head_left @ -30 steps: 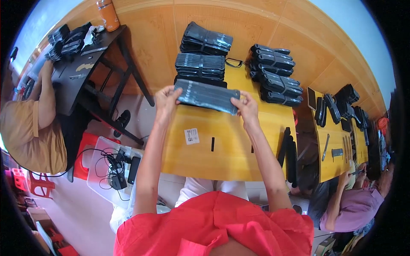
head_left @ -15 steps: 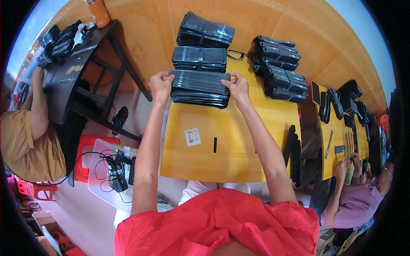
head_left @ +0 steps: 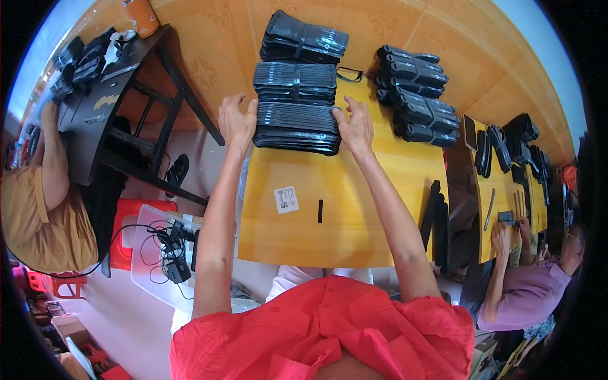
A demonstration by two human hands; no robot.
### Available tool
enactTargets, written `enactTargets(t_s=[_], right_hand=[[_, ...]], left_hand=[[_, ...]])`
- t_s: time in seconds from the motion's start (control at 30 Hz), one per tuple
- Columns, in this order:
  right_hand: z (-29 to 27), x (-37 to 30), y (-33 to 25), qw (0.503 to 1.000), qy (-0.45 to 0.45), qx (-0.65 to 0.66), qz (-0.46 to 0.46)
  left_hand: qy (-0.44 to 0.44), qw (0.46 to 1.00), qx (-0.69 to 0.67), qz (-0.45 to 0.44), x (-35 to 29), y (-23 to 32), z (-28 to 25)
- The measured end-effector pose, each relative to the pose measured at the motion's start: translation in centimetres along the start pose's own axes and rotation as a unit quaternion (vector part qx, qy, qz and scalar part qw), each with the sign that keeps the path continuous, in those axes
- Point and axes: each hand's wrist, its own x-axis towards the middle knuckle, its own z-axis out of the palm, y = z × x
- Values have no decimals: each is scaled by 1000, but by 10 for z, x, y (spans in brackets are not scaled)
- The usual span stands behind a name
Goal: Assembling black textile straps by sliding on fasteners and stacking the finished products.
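A pile of flat black strip-like pieces (head_left: 297, 126) lies on the yellow table (head_left: 354, 244) in front of me; their exact kind is unclear. At its left end my left hand (head_left: 238, 123) is open, fingers apart, with the thumb by the pile's edge. My right hand (head_left: 356, 128) is at the opposite end, also open, its thumb at the top corner and its fingers raised. Just behind sits a similar banded bundle (head_left: 272, 81), and farther back another banded black bundle (head_left: 285, 39).
More banded black bundles (head_left: 421, 114) stand at the back right, near dark-framed glasses (head_left: 350, 75). A white label (head_left: 286, 199), a short black strip (head_left: 320, 211) and long black pieces (head_left: 440, 228) lie nearer. Co-workers sit left and right; a clear bin (head_left: 149, 253) holds cables.
Both hands have let go of the ends of the pile's top piece and their fingers have spread. That piece now rests level on the pile.
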Motion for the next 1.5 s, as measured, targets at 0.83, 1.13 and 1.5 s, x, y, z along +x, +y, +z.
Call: enactTargets(t_s=[0.83, 1.13, 1.5], right_hand=[[44, -28, 5, 945, -34, -146, -289], [40, -28, 8, 943, -22, -165, -287], [-143, -141, 73, 981, 97, -75, -148]], left_hand=[[-121, 934, 171, 291, -50, 9, 38], [-105, 923, 221, 296, -55, 8, 46], [-151, 924, 242, 254, -44, 25, 25]])
